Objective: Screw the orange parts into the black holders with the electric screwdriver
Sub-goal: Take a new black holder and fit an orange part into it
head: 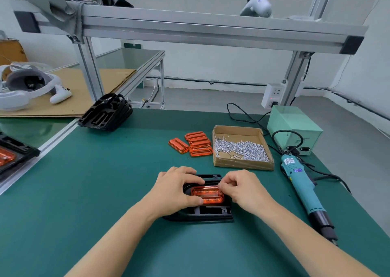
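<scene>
A black holder [207, 212] lies on the green mat in front of me, with an orange part [207, 194] seated in its upper recess. My left hand [176, 187] grips the orange part's left end, thumb on its near edge. My right hand [242, 187] has its fingertips pinched together at the part's upper right corner; what they pinch is too small to see. The teal electric screwdriver [304, 189] lies on the mat to the right, held by neither hand. Several loose orange parts [195, 144] lie further back.
A cardboard box of silver screws [242, 148] sits behind the holder, right of the orange pile. A pale green power unit [294, 129] with cables stands at the back right. Black holders are stacked [105, 113] at the back left. A finished holder [14, 154] lies at the left edge.
</scene>
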`<state>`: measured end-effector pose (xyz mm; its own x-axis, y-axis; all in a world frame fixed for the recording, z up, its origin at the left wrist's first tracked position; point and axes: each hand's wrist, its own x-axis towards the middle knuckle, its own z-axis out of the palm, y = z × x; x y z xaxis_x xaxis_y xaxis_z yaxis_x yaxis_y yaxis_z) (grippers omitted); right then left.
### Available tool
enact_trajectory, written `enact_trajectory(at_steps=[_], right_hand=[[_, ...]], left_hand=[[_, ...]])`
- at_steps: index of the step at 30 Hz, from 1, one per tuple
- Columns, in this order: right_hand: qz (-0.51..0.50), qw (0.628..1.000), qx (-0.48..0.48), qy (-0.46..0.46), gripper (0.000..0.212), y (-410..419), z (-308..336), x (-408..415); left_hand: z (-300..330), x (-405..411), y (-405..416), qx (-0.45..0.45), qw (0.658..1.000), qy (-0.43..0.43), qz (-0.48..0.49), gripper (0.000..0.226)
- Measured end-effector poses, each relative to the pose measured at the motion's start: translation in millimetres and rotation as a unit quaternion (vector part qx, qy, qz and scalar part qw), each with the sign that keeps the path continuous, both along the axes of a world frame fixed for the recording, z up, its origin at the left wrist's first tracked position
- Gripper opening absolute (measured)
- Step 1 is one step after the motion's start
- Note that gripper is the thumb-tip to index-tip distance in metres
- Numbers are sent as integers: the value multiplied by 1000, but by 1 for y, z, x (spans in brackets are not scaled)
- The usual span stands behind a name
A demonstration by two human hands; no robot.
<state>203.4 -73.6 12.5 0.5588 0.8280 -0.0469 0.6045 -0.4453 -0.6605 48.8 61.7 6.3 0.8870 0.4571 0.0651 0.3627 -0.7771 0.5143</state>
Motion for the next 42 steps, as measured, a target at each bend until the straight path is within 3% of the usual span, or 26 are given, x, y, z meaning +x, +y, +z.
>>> enact_trajectory(at_steps=[10,19,42], right_hand=[[3,999,-49,21,20,-1,7,6],[-7,1000,-9,24,21,2,-1,1],[-21,994,41,96,24,0,-11,-3]], left_hand=[[-1,1,-1,9,1000,13,7,44],[3,-2,4,-54,999,1,6,43],[3,-2,5,-86,996,-11,7,38]])
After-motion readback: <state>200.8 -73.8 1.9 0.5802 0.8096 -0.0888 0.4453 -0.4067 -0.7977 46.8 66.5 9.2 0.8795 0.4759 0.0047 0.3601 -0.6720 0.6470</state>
